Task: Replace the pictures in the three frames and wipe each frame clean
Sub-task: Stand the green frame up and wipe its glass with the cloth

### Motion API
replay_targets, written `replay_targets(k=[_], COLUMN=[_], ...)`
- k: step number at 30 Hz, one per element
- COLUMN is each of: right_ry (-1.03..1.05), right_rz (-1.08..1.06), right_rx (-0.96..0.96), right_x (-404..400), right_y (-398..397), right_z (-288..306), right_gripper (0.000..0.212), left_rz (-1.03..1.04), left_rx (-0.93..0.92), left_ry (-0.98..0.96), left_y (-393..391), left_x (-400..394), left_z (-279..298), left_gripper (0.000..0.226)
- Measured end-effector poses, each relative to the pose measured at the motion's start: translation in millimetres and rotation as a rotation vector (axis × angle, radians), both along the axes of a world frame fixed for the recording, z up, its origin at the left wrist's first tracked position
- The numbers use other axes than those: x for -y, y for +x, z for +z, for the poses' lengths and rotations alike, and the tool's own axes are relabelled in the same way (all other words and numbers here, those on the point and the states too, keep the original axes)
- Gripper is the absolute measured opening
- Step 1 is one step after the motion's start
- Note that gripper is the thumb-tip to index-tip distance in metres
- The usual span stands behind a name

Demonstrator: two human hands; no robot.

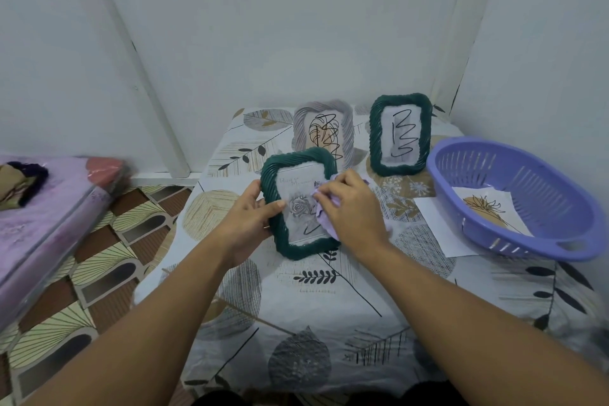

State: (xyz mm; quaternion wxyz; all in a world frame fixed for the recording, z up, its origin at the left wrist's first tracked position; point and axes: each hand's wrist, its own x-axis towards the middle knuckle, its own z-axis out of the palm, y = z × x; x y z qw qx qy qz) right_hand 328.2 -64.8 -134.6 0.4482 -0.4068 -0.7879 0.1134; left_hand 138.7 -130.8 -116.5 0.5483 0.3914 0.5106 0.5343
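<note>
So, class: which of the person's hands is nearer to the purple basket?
Right. The right hand, wiping with the cloth, lies just left of the purple basket; the left hand grips the frame's far side.

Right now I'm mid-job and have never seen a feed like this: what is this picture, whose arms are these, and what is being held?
There is no machine here. The one picture comes from a camera worn on a person's head, looking down at their own arms. The left hand grips the edge of a green frame with a rose picture. The right hand presses a lilac cloth on its glass. Behind, on the patterned tablecloth, stand a grey frame and a second green frame, both scribbled on. A purple basket on the right holds a leaf picture.
</note>
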Motion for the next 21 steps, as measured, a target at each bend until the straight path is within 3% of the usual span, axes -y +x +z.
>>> replay_targets(k=[21], right_ry=[-0.023], right_rz=[-0.030], right_rx=[0.004], right_x=[3.2], right_y=[-1.4], right_z=[0.7], right_gripper=[0.012], left_rz=[-0.006], left_rx=[0.030], left_ry=[-0.001], left_y=[-0.2], left_x=[0.0], left_z=[-0.1], left_gripper=[0.038])
